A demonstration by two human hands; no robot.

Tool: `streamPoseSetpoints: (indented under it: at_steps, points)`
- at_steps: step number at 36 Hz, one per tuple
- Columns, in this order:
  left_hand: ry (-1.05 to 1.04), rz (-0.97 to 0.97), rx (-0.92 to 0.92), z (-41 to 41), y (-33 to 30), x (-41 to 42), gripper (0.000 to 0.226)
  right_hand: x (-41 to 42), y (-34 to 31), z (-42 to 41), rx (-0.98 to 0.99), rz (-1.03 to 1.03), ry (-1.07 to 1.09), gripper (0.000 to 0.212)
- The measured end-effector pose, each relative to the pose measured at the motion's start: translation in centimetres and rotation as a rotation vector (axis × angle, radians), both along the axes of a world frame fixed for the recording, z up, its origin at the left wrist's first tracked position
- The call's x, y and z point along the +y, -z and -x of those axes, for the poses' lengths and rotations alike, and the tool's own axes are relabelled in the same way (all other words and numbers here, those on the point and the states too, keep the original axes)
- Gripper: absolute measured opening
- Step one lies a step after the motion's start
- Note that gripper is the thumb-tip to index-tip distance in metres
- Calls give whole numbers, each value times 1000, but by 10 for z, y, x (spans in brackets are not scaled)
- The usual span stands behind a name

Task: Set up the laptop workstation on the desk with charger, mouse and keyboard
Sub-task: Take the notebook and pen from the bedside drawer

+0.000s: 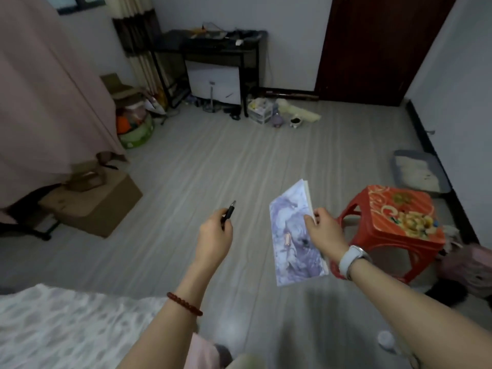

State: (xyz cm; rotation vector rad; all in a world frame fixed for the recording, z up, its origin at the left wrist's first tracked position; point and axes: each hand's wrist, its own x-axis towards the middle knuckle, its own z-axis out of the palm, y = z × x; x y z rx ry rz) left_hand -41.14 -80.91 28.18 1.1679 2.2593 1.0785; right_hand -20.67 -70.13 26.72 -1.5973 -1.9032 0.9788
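My left hand [214, 235] grips a black pen [229, 212] that points up and away from me. My right hand [326, 234] holds a notebook [292, 235] with a pale purple patterned cover by its right edge, tilted over the floor. Across the room, against the far wall, stands a black desk [247, 50] with dark items and cables on top. I cannot make out a laptop, charger, mouse or keyboard from here.
A red plastic stool [399, 225] stands just right of my right hand. A cardboard box [101, 206] sits on the floor at left under a pink hanging cloth [45, 97]. Clutter lies below the desk, a grey tray [418, 171] by the right wall, a bed [66, 328] at bottom left.
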Motion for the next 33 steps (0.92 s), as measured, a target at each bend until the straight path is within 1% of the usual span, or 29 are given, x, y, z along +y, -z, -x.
streamPoseSetpoints:
  at_steps: [4, 11, 16, 20, 24, 29, 30, 33]
  points:
    - [-53, 7, 37, 44, -7, 60, 28, 73, -2, 48, 29, -4, -36, 19]
    - [-134, -18, 62, 173, 0, 253, 27, 273, 5, 178, 35, -30, -75, 20]
    - [-147, -39, 65, 259, -23, 392, 28, 404, -11, 263, 13, -9, -96, 20]
    - [-131, -60, 87, 314, -47, 497, 29, 503, -32, 319, 13, -33, -83, 21]
    - [-112, -64, 116, 362, -53, 591, 29, 593, -39, 370, 22, -38, -94, 21]
    - [-160, -65, 171, 431, -44, 720, 30, 726, -36, 445, -22, -99, -164, 25]
    - [-167, -59, 170, 439, -44, 735, 30, 742, -38, 454, -40, -102, -178, 26]
    - [-212, -46, 149, 485, -43, 807, 29, 824, -41, 505, -67, -129, -247, 24]
